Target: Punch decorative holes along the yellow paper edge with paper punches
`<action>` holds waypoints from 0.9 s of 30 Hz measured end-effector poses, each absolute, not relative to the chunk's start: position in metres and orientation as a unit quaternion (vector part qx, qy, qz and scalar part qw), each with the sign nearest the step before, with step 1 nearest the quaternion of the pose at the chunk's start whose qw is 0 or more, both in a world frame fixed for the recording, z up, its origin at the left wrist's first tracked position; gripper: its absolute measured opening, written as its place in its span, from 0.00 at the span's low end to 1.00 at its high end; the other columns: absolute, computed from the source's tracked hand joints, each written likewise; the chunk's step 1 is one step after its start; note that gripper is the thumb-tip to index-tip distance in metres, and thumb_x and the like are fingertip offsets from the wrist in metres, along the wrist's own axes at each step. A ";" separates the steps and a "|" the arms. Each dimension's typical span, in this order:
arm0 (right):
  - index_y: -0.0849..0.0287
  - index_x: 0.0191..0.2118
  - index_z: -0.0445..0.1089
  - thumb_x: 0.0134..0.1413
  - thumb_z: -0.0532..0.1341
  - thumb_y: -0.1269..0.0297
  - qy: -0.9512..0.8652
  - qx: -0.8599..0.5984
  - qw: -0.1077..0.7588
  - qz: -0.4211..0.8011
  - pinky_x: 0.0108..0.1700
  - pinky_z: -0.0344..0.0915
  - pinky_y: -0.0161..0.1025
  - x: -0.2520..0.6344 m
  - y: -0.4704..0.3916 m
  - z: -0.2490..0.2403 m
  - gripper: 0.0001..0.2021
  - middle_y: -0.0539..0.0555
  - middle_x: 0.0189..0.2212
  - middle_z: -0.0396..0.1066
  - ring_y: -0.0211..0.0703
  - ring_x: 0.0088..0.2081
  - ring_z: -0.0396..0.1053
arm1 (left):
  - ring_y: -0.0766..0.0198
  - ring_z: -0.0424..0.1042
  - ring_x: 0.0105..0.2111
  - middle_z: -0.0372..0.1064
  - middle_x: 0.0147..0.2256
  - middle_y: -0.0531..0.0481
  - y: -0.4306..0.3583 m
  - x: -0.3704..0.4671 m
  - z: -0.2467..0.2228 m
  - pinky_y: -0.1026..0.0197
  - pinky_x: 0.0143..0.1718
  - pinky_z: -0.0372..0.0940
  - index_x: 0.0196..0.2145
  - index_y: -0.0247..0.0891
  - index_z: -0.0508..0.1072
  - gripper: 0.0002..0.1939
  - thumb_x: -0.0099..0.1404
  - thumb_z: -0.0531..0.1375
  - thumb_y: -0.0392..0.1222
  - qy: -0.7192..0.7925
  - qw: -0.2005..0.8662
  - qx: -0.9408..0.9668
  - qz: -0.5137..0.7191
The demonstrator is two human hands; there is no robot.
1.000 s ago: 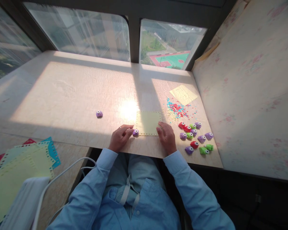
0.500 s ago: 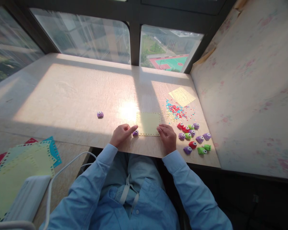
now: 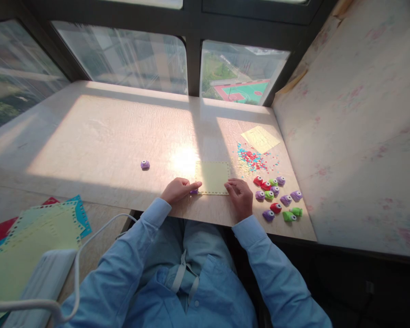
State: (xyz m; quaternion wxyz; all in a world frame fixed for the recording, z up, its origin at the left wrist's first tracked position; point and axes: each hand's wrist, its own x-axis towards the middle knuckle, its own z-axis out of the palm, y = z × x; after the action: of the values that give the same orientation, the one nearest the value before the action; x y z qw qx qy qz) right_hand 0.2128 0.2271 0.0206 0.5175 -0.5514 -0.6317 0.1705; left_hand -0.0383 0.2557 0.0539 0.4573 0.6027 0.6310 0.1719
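A pale yellow sheet of paper (image 3: 212, 177) with small holes punched along its edges lies in front of me. My left hand (image 3: 179, 189) is closed around a purple craft punch (image 3: 194, 192) at the sheet's lower left corner. The thumb lies across the top of the punch and covers most of it. On the other side, my right hand (image 3: 241, 197) pinches the right edge of the paper near its lower corner. A second purple craft punch (image 3: 145, 165) stands alone to the left.
Several red, green and purple punches (image 3: 275, 208) are grouped at the right. Behind them lie scattered paper bits (image 3: 253, 159) and yellow sheets (image 3: 260, 139). Punched coloured sheets (image 3: 51, 223), a white power strip (image 3: 43, 287) and its cable (image 3: 77, 273) are at the left.
My left thumb has moved right onto the top of the purple punch, which is now mostly covered. The right hand keeps its pinch on the paper. The view has shifted slightly.
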 end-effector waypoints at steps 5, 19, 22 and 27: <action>0.55 0.34 0.77 0.60 0.64 0.59 -0.631 -0.554 0.516 0.173 0.50 0.70 0.50 0.213 0.227 0.021 0.07 0.57 0.37 0.78 0.50 0.43 0.74 | 0.70 0.46 0.19 0.43 0.16 0.57 0.259 -0.038 0.052 0.60 0.23 0.38 0.14 0.40 0.52 0.33 0.54 0.60 0.69 0.633 0.449 0.612 0.157; 0.55 0.33 0.76 0.61 0.62 0.57 -0.639 -0.568 0.491 0.167 0.49 0.70 0.51 0.212 0.227 0.023 0.10 0.57 0.37 0.78 0.51 0.43 0.74 | 0.64 0.59 0.21 0.56 0.17 0.54 0.262 -0.029 0.067 0.61 0.25 0.49 0.17 0.41 0.58 0.24 0.60 0.61 0.58 0.663 0.391 0.633 0.088; 0.55 0.33 0.76 0.61 0.62 0.58 -0.656 -0.561 0.479 0.160 0.49 0.70 0.52 0.211 0.227 0.022 0.09 0.58 0.37 0.78 0.52 0.43 0.74 | 0.63 0.60 0.22 0.57 0.17 0.53 0.263 -0.026 0.065 0.60 0.25 0.49 0.17 0.41 0.59 0.23 0.61 0.59 0.56 0.662 0.371 0.646 0.080; 0.56 0.35 0.76 0.62 0.61 0.60 -0.685 -0.549 0.458 0.140 0.49 0.69 0.51 0.209 0.226 0.018 0.08 0.58 0.38 0.78 0.51 0.43 0.73 | 0.61 0.61 0.24 0.57 0.18 0.53 0.266 -0.022 0.064 0.60 0.26 0.48 0.17 0.41 0.59 0.22 0.61 0.61 0.54 0.674 0.351 0.646 0.071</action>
State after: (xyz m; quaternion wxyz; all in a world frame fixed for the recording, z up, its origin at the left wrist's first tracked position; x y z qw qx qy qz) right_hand 0.2094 0.2262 0.0182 0.4582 -0.5488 -0.6851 0.1396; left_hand -0.0218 0.2657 0.0640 0.3507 0.6465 0.6738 0.0712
